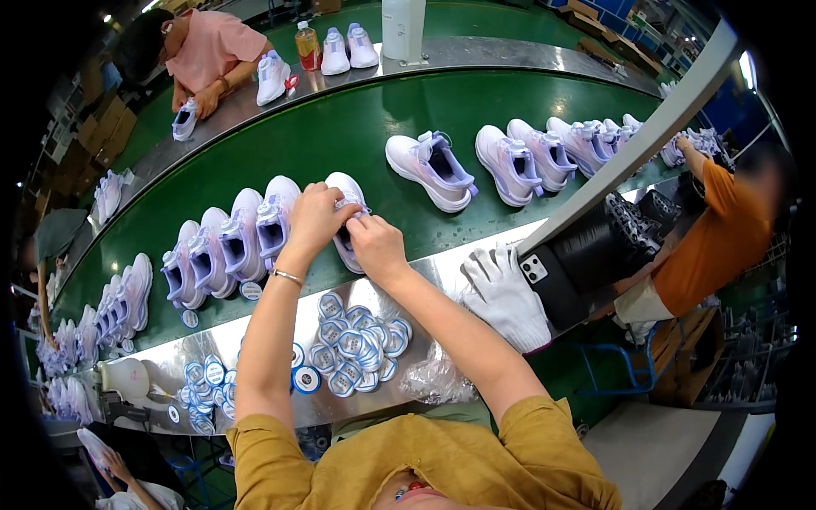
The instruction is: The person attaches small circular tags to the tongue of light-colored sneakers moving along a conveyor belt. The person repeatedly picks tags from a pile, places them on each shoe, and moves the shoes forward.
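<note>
Green conveyor belt (357, 136) curves past a steel-topped bench (442, 280), carrying rows of white-and-lilac sneakers, and the sneaker in hand (347, 223) lies at the belt's near edge with its long axis pointing away from the person, toe far and heel toward the bench. Both hands meet over its tongue, the left hand (313, 219) from the left and the right hand (374, 245) from the near side, fingers pinched closed on something small at the laces; neither is clearly nearer. Loose heaps of round blue-and-white tags (357, 344) lie on the bench just below, beside a white glove (503, 296), with no container.
</note>
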`<control>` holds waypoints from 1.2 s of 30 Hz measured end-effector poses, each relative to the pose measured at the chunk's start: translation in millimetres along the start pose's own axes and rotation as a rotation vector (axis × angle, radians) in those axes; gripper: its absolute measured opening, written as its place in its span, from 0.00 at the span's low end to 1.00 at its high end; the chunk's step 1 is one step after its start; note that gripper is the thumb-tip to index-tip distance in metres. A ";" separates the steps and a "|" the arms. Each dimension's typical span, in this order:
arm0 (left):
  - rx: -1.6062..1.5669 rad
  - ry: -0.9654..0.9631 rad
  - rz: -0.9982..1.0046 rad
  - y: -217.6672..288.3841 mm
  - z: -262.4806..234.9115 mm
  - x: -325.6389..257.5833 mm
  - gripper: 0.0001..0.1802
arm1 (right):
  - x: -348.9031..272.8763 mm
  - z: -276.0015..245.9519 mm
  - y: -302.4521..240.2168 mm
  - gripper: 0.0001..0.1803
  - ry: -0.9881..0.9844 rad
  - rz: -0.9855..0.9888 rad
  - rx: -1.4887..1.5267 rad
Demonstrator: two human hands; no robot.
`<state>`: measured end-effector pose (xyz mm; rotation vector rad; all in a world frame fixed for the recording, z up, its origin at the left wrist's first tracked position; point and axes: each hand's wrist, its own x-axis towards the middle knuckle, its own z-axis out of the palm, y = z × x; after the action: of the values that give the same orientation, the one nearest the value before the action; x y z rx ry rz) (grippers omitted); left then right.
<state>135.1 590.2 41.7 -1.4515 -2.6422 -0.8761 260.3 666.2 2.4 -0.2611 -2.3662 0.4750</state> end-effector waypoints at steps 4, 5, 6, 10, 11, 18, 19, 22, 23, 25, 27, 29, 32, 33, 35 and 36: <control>-0.229 -0.191 0.117 -21.0 -3.1 12.6 0.16 | 0.9 0.0 -4.2 0.02 0.000 -0.023 -0.011; -0.349 -0.245 0.139 -24.6 -4.6 12.9 0.16 | 0.3 0.6 -4.6 0.02 -0.004 -0.027 -0.006; -0.377 -0.257 0.085 -21.5 -6.6 13.5 0.16 | 0.4 1.3 -3.8 0.02 -0.001 -0.026 -0.009; -0.156 -0.270 -0.104 -3.2 -15.8 16.1 0.16 | 0.0 4.1 -1.3 0.02 -0.008 -0.029 -0.032; -0.019 -0.264 -0.141 -1.3 -16.2 16.5 0.16 | -0.2 4.4 -0.8 0.02 -0.014 -0.031 -0.042; -0.489 -0.199 0.119 -31.5 -3.6 9.6 0.14 | 0.0 5.0 -6.7 0.02 -0.008 -0.043 -0.026; -0.508 -0.175 0.066 -28.3 -3.7 7.6 0.13 | 0.5 4.6 -7.2 0.02 -0.009 -0.040 -0.026; -0.227 -0.200 -0.090 -11.0 -12.7 9.2 0.11 | -0.3 6.1 -5.8 0.02 -0.016 -0.034 -0.027; -0.077 -0.224 -0.140 -5.9 -15.9 10.4 0.10 | -0.8 6.9 -5.0 0.02 -0.020 -0.033 -0.027; -0.002 -0.252 -0.074 -0.9 -18.8 10.5 0.10 | -1.0 8.4 -4.4 0.02 -0.020 -0.031 -0.028; -0.079 -0.254 0.024 -6.6 -16.6 9.8 0.09 | -1.1 8.9 -4.9 0.02 -0.018 -0.034 -0.026; -0.299 -0.227 0.144 -28.0 -10.8 4.8 0.09 | -1.0 9.4 -9.5 0.02 -0.018 -0.045 -0.008; -0.545 -0.185 0.037 -33.8 -6.8 0.2 0.10 | -1.5 9.8 -8.3 0.02 -0.006 -0.043 0.007; -0.481 -0.126 -0.010 -32.8 -8.0 0.5 0.10 | -1.5 10.2 -7.9 0.02 -0.014 -0.045 0.006; -0.352 -0.009 -0.101 -28.2 -13.1 1.8 0.11 | -1.3 11.5 -7.1 0.02 -0.030 -0.049 0.006; -0.275 -0.064 -0.091 -23.7 -14.7 1.8 0.11 | -1.4 12.2 -6.4 0.02 -0.025 -0.049 0.004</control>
<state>111.9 574.8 43.5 -1.4391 -2.7415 -1.2672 252.7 656.7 -4.2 -0.1960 -2.3898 0.4617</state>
